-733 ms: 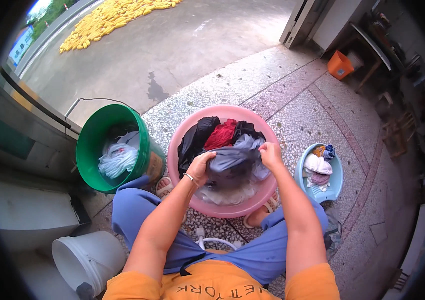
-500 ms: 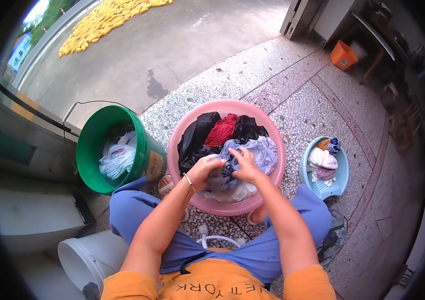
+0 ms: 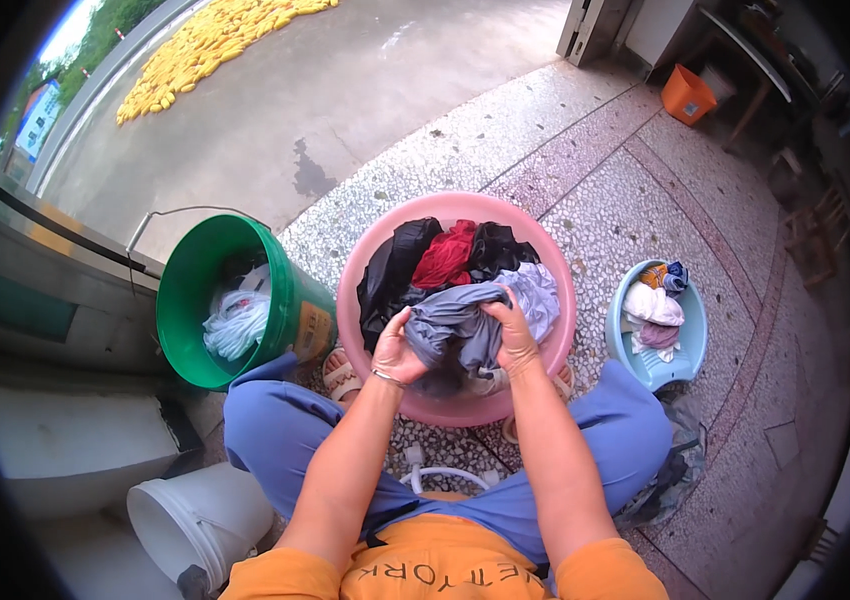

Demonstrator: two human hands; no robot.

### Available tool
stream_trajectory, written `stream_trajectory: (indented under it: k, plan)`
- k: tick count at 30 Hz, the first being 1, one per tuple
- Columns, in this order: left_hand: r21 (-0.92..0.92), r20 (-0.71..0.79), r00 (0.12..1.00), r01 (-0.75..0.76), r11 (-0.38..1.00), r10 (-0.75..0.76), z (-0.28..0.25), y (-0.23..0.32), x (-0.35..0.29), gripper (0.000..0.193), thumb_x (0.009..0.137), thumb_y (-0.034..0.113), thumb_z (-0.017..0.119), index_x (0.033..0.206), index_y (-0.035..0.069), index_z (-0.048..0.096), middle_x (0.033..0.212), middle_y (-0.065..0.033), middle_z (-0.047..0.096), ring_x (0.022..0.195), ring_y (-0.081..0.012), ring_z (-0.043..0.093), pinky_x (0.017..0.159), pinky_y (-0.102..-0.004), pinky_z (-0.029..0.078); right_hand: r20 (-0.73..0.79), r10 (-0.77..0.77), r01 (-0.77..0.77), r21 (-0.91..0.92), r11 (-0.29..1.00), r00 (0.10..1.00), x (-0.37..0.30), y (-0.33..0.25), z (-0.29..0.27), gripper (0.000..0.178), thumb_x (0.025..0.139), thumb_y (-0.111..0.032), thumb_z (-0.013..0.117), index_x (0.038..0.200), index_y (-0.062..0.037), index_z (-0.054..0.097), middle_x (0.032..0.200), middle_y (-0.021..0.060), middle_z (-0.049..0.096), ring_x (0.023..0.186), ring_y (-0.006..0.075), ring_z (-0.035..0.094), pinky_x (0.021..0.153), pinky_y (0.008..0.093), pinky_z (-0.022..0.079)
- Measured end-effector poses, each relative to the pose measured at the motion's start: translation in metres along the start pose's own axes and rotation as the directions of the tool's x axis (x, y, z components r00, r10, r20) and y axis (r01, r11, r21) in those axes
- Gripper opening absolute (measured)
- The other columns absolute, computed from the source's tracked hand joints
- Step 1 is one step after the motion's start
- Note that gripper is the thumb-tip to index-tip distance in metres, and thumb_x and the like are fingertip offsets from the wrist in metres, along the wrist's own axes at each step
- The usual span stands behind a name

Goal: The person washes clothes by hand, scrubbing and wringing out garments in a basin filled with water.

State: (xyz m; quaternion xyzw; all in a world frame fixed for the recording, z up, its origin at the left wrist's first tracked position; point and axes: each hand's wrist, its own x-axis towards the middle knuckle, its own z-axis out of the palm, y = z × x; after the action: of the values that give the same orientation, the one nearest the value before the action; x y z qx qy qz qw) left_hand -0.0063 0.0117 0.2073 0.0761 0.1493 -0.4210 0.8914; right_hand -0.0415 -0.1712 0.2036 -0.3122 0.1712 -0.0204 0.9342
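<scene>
Though apart, both hands on grey cloth

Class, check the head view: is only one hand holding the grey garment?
No, the left hand and right hand both hold the grey garment over the pink basin.

From here I see a short-sleeved orange shirt at six o'clock, dark lettering across its front; blue trousers between eight and four; a thin bracelet on the left wrist, toward seven; pale strappy sandals below.
</scene>
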Motion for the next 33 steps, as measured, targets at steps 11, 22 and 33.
stream_trajectory:
  k: [11, 22, 33]
  plan:
    - [0.061, -0.11, 0.993, 0.037, 0.997, -0.03, -0.071, 0.004, 0.014, 0.025, 0.088, 0.033, 0.053, 0.075, 0.013, 0.049, 0.057, 0.0005, 0.044, 0.048, -0.0136, 0.042, 0.044, -0.0321, 0.038, 0.535, -0.179, 0.558, -0.822, 0.114, 0.826, -0.066, 0.055, 0.103, 0.016, 0.073, -0.02, 0.065, 0.072, -0.0046, 0.06, 0.069, 0.0148, 0.059, 0.065, 0.0329, 0.058, 0.059, 0.0368, 0.046]
    - [0.214, -0.223, 0.968, -0.066, 0.975, 0.114, -0.162, 0.0, 0.005, 0.022, 0.088, 0.035, 0.049, 0.087, 0.015, 0.056, 0.078, -0.0046, 0.059, 0.073, -0.0182, 0.058, 0.066, -0.0305, 0.049, 0.309, -0.386, 0.368, -0.926, 0.087, 0.869, -0.054, 0.1, 0.094, 0.029, 0.081, -0.03, 0.058, 0.068, -0.0033, 0.059, 0.069, 0.0223, 0.058, 0.065, 0.0393, 0.057, 0.056, 0.0429, 0.044]
    - [0.189, -0.197, 0.976, 0.13, 0.973, -0.092, 0.042, -0.03, -0.015, 0.035, 0.091, 0.03, 0.041, 0.107, 0.003, 0.057, 0.104, -0.0089, 0.061, 0.09, -0.0197, 0.06, 0.083, -0.0324, 0.047, 0.357, -0.237, 0.191, -0.83, -0.523, 0.903, 0.02, -0.043, 0.046, 0.04, 0.086, -0.038, 0.047, 0.062, -0.0067, 0.057, 0.063, 0.0207, 0.058, 0.06, 0.0372, 0.058, 0.055, 0.048, 0.045]
